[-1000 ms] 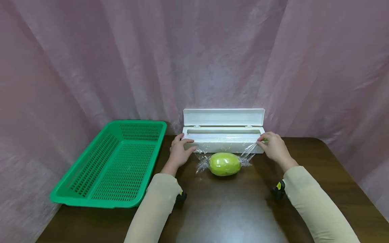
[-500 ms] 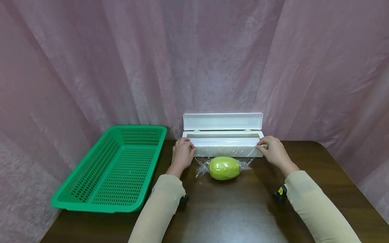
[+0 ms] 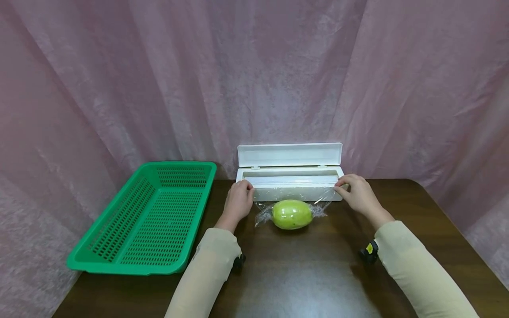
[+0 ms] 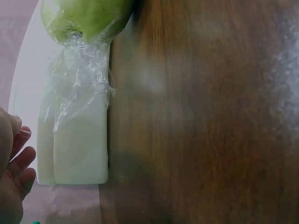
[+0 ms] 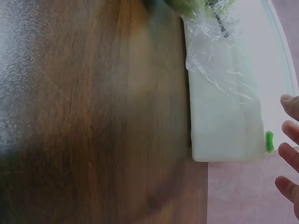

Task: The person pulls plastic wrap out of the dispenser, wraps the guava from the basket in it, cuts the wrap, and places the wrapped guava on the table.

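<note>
An oval yellow-green fruit (image 3: 292,214), wrapped in clear plastic wrap (image 4: 77,84) with bunched ends, lies before the white plastic wrap box (image 3: 298,194). From the fruit the film runs up over the box's front. At the box's left front corner my left hand (image 3: 239,198) has its fingers curled, thumb and fingertips pinching the film's edge. Across from it, my right hand (image 3: 358,194) pinches the film's other edge between thumb and forefinger, beside the green end piece (image 5: 269,141). The other fingers of the right hand are spread in the right wrist view.
The box's lid (image 3: 290,154) stands raised against the pink curtain (image 3: 294,79). A green plastic basket (image 3: 212,190) sits to the left, close to the left forearm. The dark wooden table (image 3: 302,274) extends in front of the fruit.
My left hand has gone from spread fingers beside the box to curled fingers at its corner. On the right, the film strands gathered toward my hand have flattened out. The fruit stays put.
</note>
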`<state>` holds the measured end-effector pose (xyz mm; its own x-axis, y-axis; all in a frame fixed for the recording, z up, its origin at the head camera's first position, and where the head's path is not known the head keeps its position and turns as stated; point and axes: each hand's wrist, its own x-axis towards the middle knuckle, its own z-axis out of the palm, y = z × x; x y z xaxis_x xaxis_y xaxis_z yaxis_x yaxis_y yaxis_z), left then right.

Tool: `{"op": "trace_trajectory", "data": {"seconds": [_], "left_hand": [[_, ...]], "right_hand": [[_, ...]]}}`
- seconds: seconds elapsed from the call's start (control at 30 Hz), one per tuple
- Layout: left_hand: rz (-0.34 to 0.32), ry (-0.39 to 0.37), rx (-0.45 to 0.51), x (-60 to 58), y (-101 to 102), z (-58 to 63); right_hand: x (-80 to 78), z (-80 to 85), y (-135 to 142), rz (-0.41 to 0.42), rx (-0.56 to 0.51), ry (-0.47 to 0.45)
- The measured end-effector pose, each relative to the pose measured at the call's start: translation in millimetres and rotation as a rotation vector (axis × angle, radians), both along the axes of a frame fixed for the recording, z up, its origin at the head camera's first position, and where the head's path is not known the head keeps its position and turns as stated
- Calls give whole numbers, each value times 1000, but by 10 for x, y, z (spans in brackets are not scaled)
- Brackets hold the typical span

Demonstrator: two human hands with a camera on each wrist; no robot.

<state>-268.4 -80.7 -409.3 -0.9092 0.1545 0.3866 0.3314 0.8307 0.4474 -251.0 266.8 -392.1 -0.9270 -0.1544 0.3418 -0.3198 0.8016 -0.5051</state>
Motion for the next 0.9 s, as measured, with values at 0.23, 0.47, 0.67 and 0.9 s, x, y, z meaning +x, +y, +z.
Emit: {"op": "trace_trajectory", "data": {"seconds": [0.23,0.47,0.67,0.9], "left_hand": [[26,-5,50,108,-31,-18],[10,26,111,243,-48,-1],[2,6,149,393,-87,9],[-47,-55,172,593,-101,101]], "right_hand": [[125,-46,47,-38,-24,-14],[267,-80,80,-56,-58,9],[414,-63,81,-45,-67,-19],[643,-39,123,-38,-81,-33]]}}
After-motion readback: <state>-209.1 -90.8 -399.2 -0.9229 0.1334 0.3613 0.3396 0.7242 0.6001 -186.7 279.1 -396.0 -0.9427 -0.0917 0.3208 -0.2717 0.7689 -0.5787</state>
